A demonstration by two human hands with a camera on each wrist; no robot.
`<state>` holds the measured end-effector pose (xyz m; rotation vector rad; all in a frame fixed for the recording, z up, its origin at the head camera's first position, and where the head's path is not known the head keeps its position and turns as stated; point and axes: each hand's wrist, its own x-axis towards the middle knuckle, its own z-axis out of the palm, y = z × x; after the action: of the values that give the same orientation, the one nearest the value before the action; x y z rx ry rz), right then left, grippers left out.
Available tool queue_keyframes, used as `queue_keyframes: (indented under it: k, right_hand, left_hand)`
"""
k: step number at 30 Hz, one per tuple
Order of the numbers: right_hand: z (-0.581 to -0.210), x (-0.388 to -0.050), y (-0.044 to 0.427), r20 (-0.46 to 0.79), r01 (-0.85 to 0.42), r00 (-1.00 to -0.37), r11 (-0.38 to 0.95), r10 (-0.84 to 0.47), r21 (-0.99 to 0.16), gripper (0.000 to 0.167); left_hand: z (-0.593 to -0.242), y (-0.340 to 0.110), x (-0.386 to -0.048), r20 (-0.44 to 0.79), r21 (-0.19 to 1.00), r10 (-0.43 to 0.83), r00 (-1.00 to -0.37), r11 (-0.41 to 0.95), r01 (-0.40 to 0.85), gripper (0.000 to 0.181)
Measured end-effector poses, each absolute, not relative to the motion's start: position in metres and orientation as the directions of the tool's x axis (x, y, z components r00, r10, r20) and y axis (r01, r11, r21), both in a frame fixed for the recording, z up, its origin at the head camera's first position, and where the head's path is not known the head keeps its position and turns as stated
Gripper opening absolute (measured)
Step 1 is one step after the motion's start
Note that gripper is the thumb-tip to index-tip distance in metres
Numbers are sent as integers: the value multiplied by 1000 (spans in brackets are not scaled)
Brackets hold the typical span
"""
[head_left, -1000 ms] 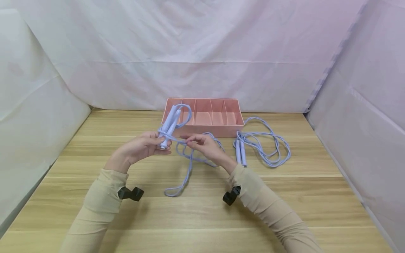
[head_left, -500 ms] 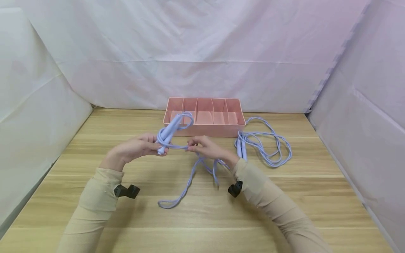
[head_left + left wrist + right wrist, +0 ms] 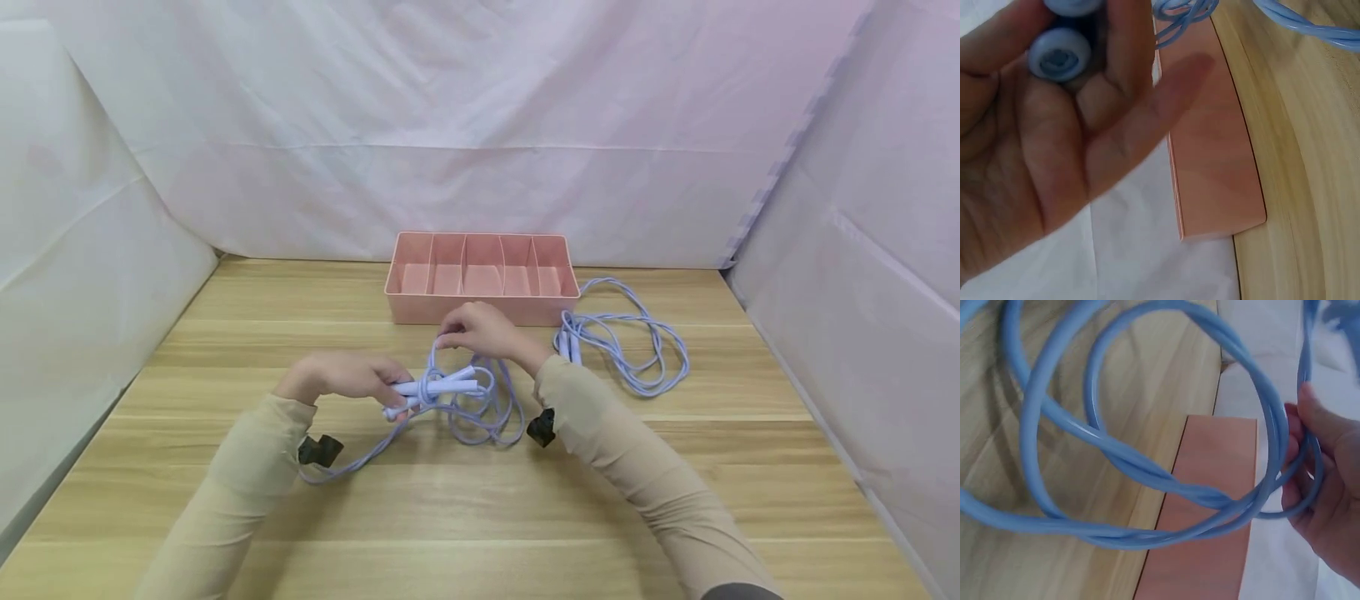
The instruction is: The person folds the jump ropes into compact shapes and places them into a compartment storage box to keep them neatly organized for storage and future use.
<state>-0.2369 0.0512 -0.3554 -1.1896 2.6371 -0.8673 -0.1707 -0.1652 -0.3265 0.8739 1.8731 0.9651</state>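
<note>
My left hand [image 3: 348,375] grips the two pale blue handles [image 3: 453,386] of a jump rope, held together above the wooden table left of centre. Seen from the left wrist, the round handle ends [image 3: 1059,55] stick out between thumb and fingers. Just in front of the pink box, my right hand [image 3: 483,329] pinches the rope between thumb and fingers and draws a strand up from the handles. Some of the cord is wound around those handles. Loose loops of the twisted blue cord [image 3: 1030,431] hang below the right hand in the right wrist view.
A pink box [image 3: 483,310] with several compartments stands at the back, against the white cloth [image 3: 480,192]. Right of it lies a second blue jump rope [image 3: 570,346], its cord in loops on the table [image 3: 480,517].
My left hand has lowered and turned, swinging the handles from upright and slanted to nearly level, away from the box. My right hand has lifted the strand slightly. The loose cord has shifted.
</note>
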Motion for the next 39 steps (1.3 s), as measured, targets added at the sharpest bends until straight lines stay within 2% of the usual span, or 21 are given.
queue_keyframes:
  k: [5,9,14,16,19,22,25,31,35,39]
  right_hand:
    - [-348,-234,50,221,-606,-777,604,-590,-517,16]
    - [-341,-229,48,323,-591,-806,654,-495,-473,17]
    - [-331,-221,41,412,-575,-809,712,-420,-403,14]
    - [-328,-220,39,444,-577,-801,717,-402,-391,13]
    - [-323,-219,35,487,-593,-784,698,-386,-402,12]
    - [-319,-218,34,482,-598,-787,669,-385,-442,12]
    - [-315,-215,35,423,-580,-812,631,-402,-515,14]
    - [-309,-209,34,338,-572,-799,455,-498,-682,22]
    - [-316,-206,34,343,-560,-803,421,-487,-714,33]
    - [-326,-207,35,315,-481,-847,365,-429,-797,38]
  left_hand:
    - [-324,-163,-173,-439,815,715,-544,572,95,17]
    - [-321,-161,-174,-444,799,617,-650,601,25,17]
    - [-316,-152,-176,-337,758,543,-769,641,120,13]
    - [-313,-147,-175,-279,700,504,-817,689,186,15]
    - [-312,-141,-176,-232,611,423,-876,764,207,17]
    - [-311,-140,-176,-215,578,351,-911,798,171,19]
    - [-310,-140,-176,-198,563,285,-938,817,130,20]
    - [-308,-142,-179,-117,543,231,-966,830,133,25]
    - [-312,-149,-185,-93,675,240,-966,728,116,26]
    - [-313,-157,-193,-146,836,245,-958,548,12,29]
